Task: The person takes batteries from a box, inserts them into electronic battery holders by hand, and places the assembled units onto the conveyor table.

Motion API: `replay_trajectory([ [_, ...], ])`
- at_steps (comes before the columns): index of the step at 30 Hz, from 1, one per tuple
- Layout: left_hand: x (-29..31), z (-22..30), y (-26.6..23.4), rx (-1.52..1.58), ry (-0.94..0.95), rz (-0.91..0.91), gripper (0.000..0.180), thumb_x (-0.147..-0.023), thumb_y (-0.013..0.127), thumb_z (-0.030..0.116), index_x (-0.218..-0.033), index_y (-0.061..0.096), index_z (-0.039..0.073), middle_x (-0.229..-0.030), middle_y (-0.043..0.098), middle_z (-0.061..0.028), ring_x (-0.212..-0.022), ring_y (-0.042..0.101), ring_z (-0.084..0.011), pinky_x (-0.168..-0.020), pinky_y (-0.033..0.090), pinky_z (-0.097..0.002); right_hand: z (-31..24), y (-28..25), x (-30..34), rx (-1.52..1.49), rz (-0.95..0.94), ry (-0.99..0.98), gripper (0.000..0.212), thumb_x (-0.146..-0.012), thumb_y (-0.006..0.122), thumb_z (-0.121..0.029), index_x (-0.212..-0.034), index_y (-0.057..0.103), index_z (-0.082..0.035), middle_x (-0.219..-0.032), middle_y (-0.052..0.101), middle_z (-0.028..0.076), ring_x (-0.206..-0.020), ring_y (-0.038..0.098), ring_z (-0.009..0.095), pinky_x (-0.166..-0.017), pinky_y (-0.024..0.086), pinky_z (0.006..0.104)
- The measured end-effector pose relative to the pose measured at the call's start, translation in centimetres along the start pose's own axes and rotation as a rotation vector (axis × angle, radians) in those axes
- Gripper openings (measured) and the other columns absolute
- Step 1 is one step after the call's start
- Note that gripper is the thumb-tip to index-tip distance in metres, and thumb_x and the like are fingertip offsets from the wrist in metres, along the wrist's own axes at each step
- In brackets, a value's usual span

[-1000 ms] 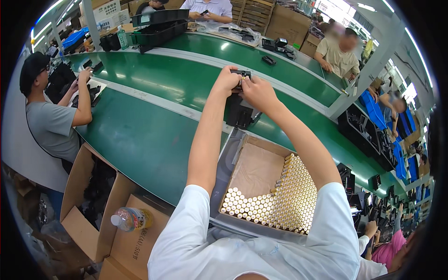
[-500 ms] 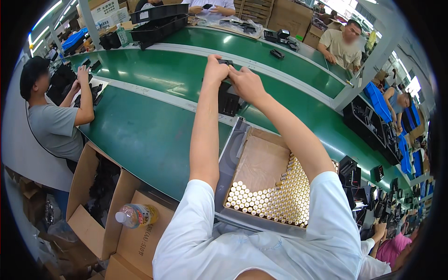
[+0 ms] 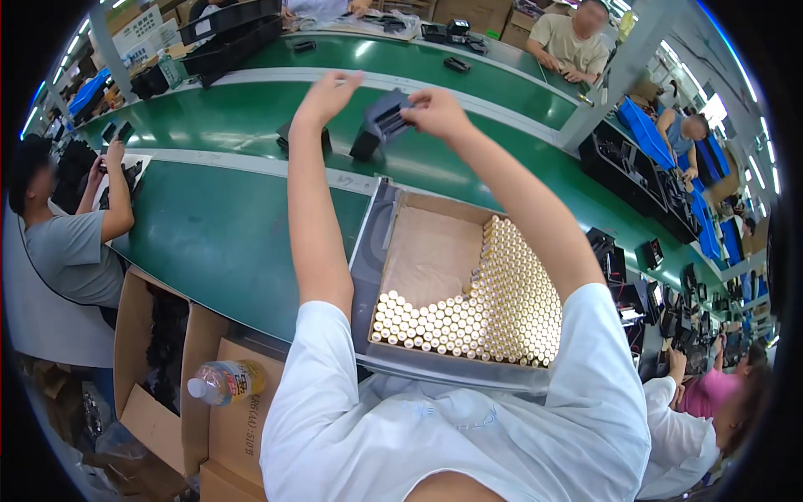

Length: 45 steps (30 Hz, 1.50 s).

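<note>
My right hand (image 3: pixel 439 115) pinches the edge of a black plastic case (image 3: pixel 385 115) with slots in its face, holding it tilted over the green belt (image 3: pixel 242 125). Up and to the left, my left hand (image 3: pixel 329 96) has its fingers stretched out and nothing in it. Behind my left forearm another black case (image 3: pixel 315 142) sits on the belt, partly hidden. One more dark piece (image 3: pixel 365 142) shows just under the held case. Nearer to me, a shallow cardboard tray (image 3: pixel 418 213) holds many upright cylindrical batteries (image 3: pixel 510 293), packed along its front and right side.
Open cardboard boxes (image 3: pixel 188 376) stand at lower left, with a drink bottle (image 3: pixel 224 382) on a flap. A co-worker (image 3: pixel 71 226) handles black parts at left; another person (image 3: pixel 569 46) sits across. Black cases (image 3: pixel 636 293) crowd the right. A metal post (image 3: pixel 598 84) rises beyond the belt.
My hands were together at a black piece; they are now apart. The left has moved left and is empty, while the right holds the case. The whole view has shifted.
</note>
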<state>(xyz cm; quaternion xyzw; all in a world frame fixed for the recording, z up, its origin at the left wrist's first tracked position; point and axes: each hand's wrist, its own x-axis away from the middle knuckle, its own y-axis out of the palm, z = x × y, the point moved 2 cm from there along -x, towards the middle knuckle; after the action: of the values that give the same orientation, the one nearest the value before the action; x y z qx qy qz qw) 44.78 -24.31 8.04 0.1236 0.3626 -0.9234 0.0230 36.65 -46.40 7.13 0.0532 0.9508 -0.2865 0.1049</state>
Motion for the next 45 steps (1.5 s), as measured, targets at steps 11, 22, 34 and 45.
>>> replay_trajectory([
  [11,3.1,5.9,4.7,0.471,0.261,-0.513,0.026,-0.087,0.067,0.019,-0.096,0.069,-0.006,-0.080,0.068,-0.0081,-0.065,0.061,-0.0159,-0.066,0.054,-0.0281,-5.6,-6.7,12.9,0.533,-0.422,-0.531,0.032,-0.082,0.059,-0.006,-0.113,0.064,-0.005,-0.104,0.066,0.014,-0.093,0.064,0.029,-0.083,0.051,0.0366],
  [22,2.6,5.8,5.8,0.724,0.131,-0.668,0.014,-0.085,0.060,0.005,-0.094,0.066,-0.004,-0.083,0.068,-0.0132,-0.067,0.067,-0.0187,-0.065,0.059,-0.0278,-0.7,-5.9,24.2,0.688,-0.969,-0.881,0.028,-0.099,0.050,-0.032,-0.112,0.056,-0.009,-0.099,0.060,0.014,-0.087,0.055,0.031,-0.085,0.043,0.0482],
  [34,2.9,5.5,6.6,1.046,0.025,-0.732,0.037,-0.084,0.056,-0.003,-0.120,0.050,0.000,-0.097,0.060,-0.0162,-0.074,0.064,-0.0245,-0.065,0.061,-0.0374,-0.5,-4.0,21.3,0.307,-0.801,-0.677,0.018,-0.091,0.056,-0.017,-0.076,0.056,-0.007,-0.074,0.062,0.007,-0.062,0.052,0.023,-0.062,0.044,0.0319],
  [45,3.2,7.7,9.0,1.217,-0.060,-0.789,0.029,-0.094,0.057,0.010,-0.121,0.048,0.006,-0.107,0.058,-0.0169,-0.083,0.063,-0.0259,-0.064,0.059,-0.0412,-1.9,-7.3,3.1,0.334,0.046,0.018,0.042,-0.096,0.054,-0.033,-0.079,0.070,0.001,-0.061,0.061,0.008,-0.052,0.050,0.018,-0.052,0.044,0.0312],
])
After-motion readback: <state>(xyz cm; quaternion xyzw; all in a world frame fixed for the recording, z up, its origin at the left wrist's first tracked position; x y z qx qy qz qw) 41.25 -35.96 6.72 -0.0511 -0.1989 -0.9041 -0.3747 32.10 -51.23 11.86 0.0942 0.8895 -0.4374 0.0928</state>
